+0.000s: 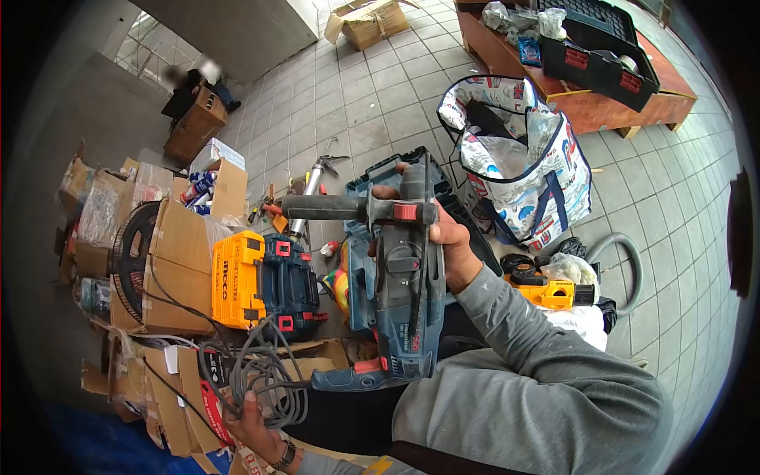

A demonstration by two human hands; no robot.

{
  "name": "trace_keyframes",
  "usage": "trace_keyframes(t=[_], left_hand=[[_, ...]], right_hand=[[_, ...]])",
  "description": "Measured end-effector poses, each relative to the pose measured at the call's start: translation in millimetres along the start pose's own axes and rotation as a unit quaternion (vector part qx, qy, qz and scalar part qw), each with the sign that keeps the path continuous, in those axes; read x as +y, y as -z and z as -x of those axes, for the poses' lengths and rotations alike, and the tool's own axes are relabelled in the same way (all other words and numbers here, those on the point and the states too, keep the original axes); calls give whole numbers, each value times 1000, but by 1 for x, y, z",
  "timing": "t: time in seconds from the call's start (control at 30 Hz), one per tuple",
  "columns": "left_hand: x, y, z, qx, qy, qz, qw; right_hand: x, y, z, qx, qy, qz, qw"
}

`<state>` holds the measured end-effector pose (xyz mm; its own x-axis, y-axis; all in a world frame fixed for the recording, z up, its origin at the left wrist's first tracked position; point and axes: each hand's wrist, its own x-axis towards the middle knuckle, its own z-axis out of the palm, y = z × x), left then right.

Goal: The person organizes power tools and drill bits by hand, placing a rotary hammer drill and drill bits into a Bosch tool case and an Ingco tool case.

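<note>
A blue and black rotary hammer (pixel 410 313) with a black side handle hangs across the middle of the view. My right hand (pixel 453 244) is closed around its front part, near the red clamp of the side handle. My left hand (pixel 257 430), with a watch on the wrist, grips the grey coiled power cord (pixel 273 372) that runs from the drill's rear handle. Behind the drill, an open blue tool case (pixel 358 273) lies on the floor, partly hidden by the drill and my right hand.
A yellow tool case (pixel 237 279) and a dark blue case (pixel 286 281) stand left beside cardboard boxes (pixel 178 265). A patterned bag (pixel 546 178), yellow tool (pixel 554 293) and grey hose (pixel 633 269) are right. A caulking gun (pixel 313 186) lies ahead. A person (pixel 204 87) is far back.
</note>
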<state>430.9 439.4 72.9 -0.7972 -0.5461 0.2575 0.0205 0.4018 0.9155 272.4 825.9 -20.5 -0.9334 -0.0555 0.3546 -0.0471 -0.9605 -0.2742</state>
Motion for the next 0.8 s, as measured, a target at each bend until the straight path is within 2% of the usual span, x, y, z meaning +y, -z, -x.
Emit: trace_keyframes(t=[0.17,0.33,0.43,0.5,0.57,0.67,0.73,0.8], left_hand=[[6,-3,0,1,5,1,1000],[10,6,2,-23,9,0,1000],[3,5,3,7,-4,21,1000],[2,10,1,-8,-5,18,1000],[3,9,-2,-23,-8,16,1000],[12,4,-3,-25,11,13,1000],[14,-2,-8,12,5,28,1000],[17,-12,-14,28,-1,39,999]], right_hand=[[-5,-16,-1,-47,14,6,999],[-7,-24,-2,-48,14,-2,999],[-9,-30,1,-50,5,0,999],[-11,-30,0,-53,6,9,999],[-10,-30,-2,-83,11,35,996],[-13,-58,-2,-63,16,99,993],[-14,-66,-4,-51,27,186,981],[-9,-73,0,-73,31,194,978]])
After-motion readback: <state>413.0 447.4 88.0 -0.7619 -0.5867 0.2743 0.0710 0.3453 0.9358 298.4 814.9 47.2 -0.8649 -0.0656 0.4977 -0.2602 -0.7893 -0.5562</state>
